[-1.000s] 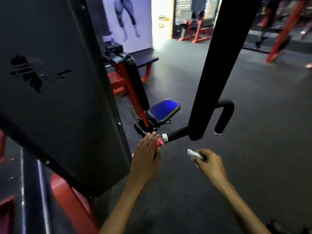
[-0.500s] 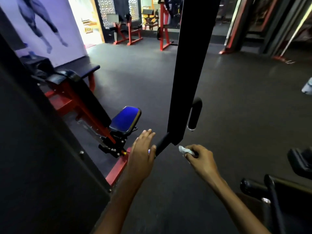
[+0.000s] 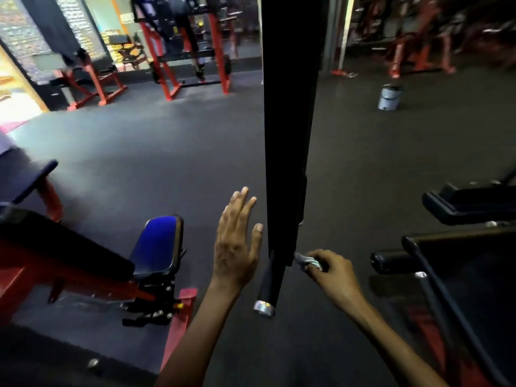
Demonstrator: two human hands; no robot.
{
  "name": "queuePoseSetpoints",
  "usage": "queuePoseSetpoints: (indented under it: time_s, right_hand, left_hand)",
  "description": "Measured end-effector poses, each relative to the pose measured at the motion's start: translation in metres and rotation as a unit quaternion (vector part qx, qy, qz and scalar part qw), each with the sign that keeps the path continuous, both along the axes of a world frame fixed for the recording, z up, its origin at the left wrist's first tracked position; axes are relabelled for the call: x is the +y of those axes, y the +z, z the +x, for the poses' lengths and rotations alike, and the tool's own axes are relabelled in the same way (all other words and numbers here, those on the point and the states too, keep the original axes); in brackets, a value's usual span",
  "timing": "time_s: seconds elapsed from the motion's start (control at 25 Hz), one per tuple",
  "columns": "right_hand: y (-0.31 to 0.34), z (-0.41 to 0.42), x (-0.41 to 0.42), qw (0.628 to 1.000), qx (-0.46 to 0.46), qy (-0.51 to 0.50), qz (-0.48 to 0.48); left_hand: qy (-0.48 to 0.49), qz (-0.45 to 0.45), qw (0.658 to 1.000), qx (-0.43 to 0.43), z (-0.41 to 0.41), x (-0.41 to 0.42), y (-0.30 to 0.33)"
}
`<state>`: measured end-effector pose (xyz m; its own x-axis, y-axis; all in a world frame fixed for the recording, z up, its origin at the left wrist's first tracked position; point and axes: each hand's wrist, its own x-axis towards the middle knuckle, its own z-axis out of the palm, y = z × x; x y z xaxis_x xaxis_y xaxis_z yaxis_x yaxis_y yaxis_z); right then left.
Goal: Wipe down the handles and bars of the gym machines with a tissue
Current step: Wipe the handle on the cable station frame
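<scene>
A tall black machine arm (image 3: 290, 135) hangs down the middle of the view. From its lower end a black rubber handle (image 3: 269, 283) with a silver end cap points toward me. My right hand (image 3: 332, 275) grips a crumpled white tissue (image 3: 305, 261) and holds it against the right side of the arm's lower end. My left hand (image 3: 237, 241) is raised just left of the arm with its fingers straight, touching nothing that I can see.
A red-framed machine with a blue seat (image 3: 157, 247) stands at the left. Black pads and a bar of another machine (image 3: 435, 275) are at the right. Red racks (image 3: 190, 51) line the far side of the dark floor, and a grey bucket (image 3: 389, 97) stands far right.
The view has swung to the right. My left hand has come off the handle's end and risen with fingers spread. My right hand has brought the tissue up to the arm's lower end.
</scene>
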<state>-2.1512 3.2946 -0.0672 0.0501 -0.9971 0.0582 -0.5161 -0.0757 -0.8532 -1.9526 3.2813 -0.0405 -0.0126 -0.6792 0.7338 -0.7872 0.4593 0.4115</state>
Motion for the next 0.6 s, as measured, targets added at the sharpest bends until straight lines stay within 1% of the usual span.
queuePoseSetpoints:
  time_s: [0.08,0.16,0.24,0.28,0.36,0.4,0.44,0.52,0.56,0.6]
  right_hand:
    - [-0.003,0.006,0.008,0.998,-0.004,-0.062,0.003]
    - [-0.004,0.018,0.019,0.992,-0.007,-0.129,0.000]
    - [-0.002,0.030,0.031,0.983,-0.007,-0.184,-0.010]
    - [0.001,0.036,0.037,0.977,-0.011,-0.213,-0.011]
    - [0.012,0.048,0.047,0.962,-0.029,-0.269,-0.026]
    - [0.016,0.056,0.049,0.955,-0.031,-0.290,-0.051]
    - [0.020,0.064,0.050,0.947,-0.013,-0.311,-0.083]
    - [0.028,0.079,0.044,0.929,0.061,-0.334,-0.148]
    - [0.029,0.085,0.037,0.928,0.085,-0.325,-0.160]
    - [0.033,0.091,0.032,0.936,0.099,-0.302,-0.151]
  left_hand:
    - [-0.059,-0.053,0.997,0.012,0.001,-0.015,0.006]
    - [-0.136,-0.109,0.985,0.013,0.001,-0.023,0.018]
    - [-0.195,-0.164,0.967,-0.010,-0.003,-0.030,0.039]
    - [-0.210,-0.186,0.959,-0.032,-0.007,-0.034,0.052]
    - [-0.199,-0.218,0.952,-0.085,-0.021,-0.042,0.075]
    - [-0.180,-0.226,0.951,-0.110,-0.028,-0.047,0.080]
    - [-0.162,-0.240,0.948,-0.130,-0.033,-0.052,0.082]
    - [-0.140,-0.280,0.935,-0.165,-0.037,-0.065,0.077]
    - [-0.137,-0.299,0.928,-0.174,-0.037,-0.072,0.074]
    - [-0.136,-0.311,0.923,-0.178,-0.037,-0.076,0.073]
